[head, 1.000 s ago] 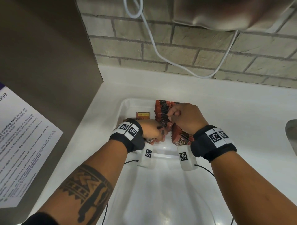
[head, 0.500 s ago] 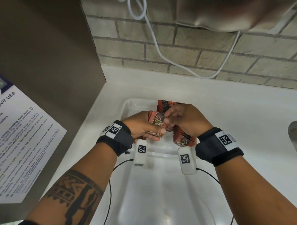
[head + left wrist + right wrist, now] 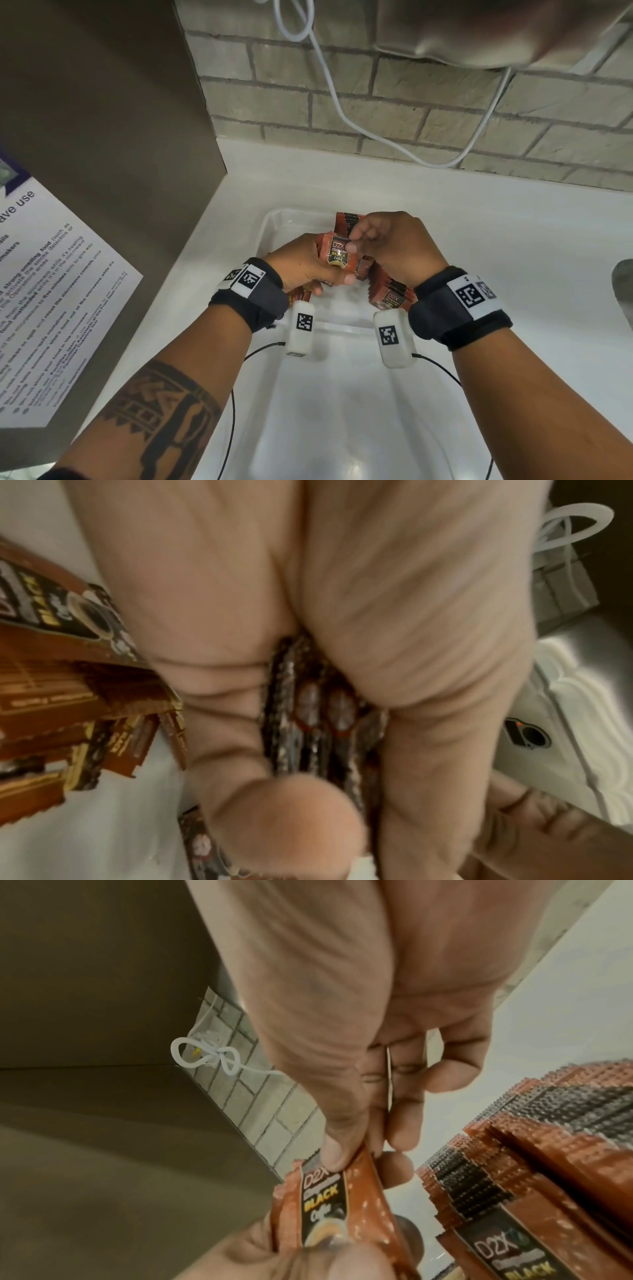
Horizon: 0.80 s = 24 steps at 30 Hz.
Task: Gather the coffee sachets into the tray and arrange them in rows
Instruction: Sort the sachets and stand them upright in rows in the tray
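Gripping a small bundle of glossy brown foil coffee sachets (image 3: 337, 255) with serrated ends, the left hand (image 3: 301, 263) curls its fingers and thumb round them above the white plastic tray (image 3: 270, 222) on the smooth white desk (image 3: 479, 240). The right hand (image 3: 394, 246) pinches the front sachet's top edge between thumb and forefinger. At the bundle's 4 o'clock, an overlapping row of flat sachets (image 3: 390, 291) lies in the tray.

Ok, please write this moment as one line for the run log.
left hand: grips sachet bundle | right hand: pinches its top edge | row of sachets: standing in tray | stage: arranging
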Motion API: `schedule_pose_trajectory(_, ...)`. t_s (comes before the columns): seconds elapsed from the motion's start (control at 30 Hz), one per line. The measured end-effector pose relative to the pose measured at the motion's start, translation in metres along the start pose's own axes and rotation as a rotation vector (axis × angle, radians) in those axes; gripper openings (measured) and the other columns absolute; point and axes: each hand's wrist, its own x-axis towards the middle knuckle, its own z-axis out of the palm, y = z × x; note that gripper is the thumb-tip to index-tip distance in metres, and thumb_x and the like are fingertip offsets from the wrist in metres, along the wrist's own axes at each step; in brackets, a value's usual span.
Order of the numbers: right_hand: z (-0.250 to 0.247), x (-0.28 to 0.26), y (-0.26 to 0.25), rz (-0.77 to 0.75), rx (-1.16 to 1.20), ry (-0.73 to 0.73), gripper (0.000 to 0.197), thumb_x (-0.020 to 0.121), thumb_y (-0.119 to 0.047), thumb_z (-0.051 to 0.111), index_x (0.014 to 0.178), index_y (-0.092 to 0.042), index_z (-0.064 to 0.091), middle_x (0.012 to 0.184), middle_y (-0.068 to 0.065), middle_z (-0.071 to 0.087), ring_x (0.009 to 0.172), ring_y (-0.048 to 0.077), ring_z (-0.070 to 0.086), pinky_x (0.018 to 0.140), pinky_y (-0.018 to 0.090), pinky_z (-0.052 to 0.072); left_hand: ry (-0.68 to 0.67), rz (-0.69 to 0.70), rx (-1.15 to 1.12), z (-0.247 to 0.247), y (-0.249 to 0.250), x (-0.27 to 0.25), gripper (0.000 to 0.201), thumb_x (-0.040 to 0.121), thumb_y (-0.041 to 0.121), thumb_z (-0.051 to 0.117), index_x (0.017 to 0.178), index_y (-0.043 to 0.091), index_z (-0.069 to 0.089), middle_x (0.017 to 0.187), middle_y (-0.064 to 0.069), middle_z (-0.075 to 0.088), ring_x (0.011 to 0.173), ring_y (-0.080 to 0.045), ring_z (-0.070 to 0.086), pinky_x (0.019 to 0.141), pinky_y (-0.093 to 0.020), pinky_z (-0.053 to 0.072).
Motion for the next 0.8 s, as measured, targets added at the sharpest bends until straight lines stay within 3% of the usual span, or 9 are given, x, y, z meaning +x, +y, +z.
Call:
schedule_pose_trajectory(0.1, -0.003, 0.001, 0.000, -0.012, -0.082, -0.014, 0.008, 0.081, -0.021, 0.081, 0.082, -0.021, 0.073, 0.072, -0.007, 0.070, 0.060, 0.004, 0.061, 0.053, 0.005, 0.042, -0.023, -0.006, 0.010, -0.003, 0.001, 0.001, 0.043, 0.076, 0.003, 0.085, 0.112, 0.015, 0.066, 0.093, -0.004, 0.071, 0.079, -0.020, 0.062, 0.051, -0.025, 0.049)
schedule_pose_trajectory(0.23, -0.006, 0.001, -0.003, -0.009, -0.105, -0.048, 0.006, 0.085, -0.021, 0.077, 0.081, -0.025, 0.073, 0.073, -0.009, 0.070, 0.063, 0.002, 0.061, 0.054, 0.004, 0.040, -0.021, -0.004, 0.079, -0.003, 0.004, 0.001, 0.040, 0.077, 0.003, 0.084, 0.111, 0.012, 0.065, 0.093, -0.005, 0.071, 0.071, -0.014, 0.064, 0.053, -0.026, 0.052)
schedule_pose_trajectory(0.43, -0.009, -0.001, -0.003, -0.012, -0.094, -0.066, 0.009, 0.089, -0.021, 0.072, 0.081, -0.025, 0.072, 0.073, -0.011, 0.068, 0.062, 0.003, 0.062, 0.054, 0.005, 0.042, -0.010, 0.030, 0.135, -0.004, 0.005, 0.001, 0.044, 0.078, 0.002, 0.084, 0.116, 0.012, 0.063, 0.105, -0.013, 0.073, 0.090, -0.030, 0.073, 0.058, -0.029, 0.058)
schedule_pose_trajectory(0.53, -0.011, -0.004, -0.006, -0.031, -0.124, -0.068, 0.008, 0.092, -0.019, 0.069, 0.085, -0.020, 0.073, 0.082, -0.005, 0.067, 0.066, 0.010, 0.064, 0.053, 0.003, 0.041, 0.027, 0.052, 0.211, -0.010, 0.007, 0.001, 0.041, 0.079, 0.005, 0.083, 0.112, 0.020, 0.064, 0.100, -0.009, 0.075, 0.075, -0.024, 0.073, 0.061, -0.033, 0.060)
schedule_pose_trajectory(0.63, -0.014, -0.006, -0.008, -0.040, -0.188, -0.038, 0.010, 0.093, -0.018, 0.067, 0.088, -0.016, 0.074, 0.079, -0.011, 0.061, 0.067, 0.002, 0.059, 0.055, 0.000, 0.038, 0.096, 0.038, 0.366, -0.021, 0.009, -0.002, 0.031, 0.084, 0.009, 0.079, 0.106, 0.025, 0.065, 0.090, -0.004, 0.076, 0.058, -0.021, 0.067, 0.058, -0.032, 0.059)
schedule_pose_trajectory(0.73, -0.018, -0.005, -0.006, -0.069, -0.282, 0.012, 0.013, 0.092, -0.016, 0.065, 0.085, -0.020, 0.076, 0.080, -0.013, 0.056, 0.075, 0.002, 0.054, 0.063, 0.002, 0.037, 0.155, -0.022, 0.551, -0.033, 0.008, -0.008, 0.027, 0.086, 0.016, 0.078, 0.109, 0.022, 0.065, 0.092, -0.001, 0.075, 0.059, -0.024, 0.069, 0.056, -0.031, 0.058)
schedule_pose_trajectory(0.8, -0.019, -0.003, -0.004, -0.074, -0.342, -0.004, 0.016, 0.090, -0.014, 0.064, 0.083, -0.022, 0.076, 0.082, -0.012, 0.056, 0.077, 0.008, 0.056, 0.064, 0.007, 0.037, 0.177, -0.073, 0.626, -0.040, 0.009, -0.010, 0.028, 0.085, 0.019, 0.078, 0.109, 0.018, 0.066, 0.095, -0.003, 0.074, 0.069, -0.022, 0.071, 0.057, -0.029, 0.058)
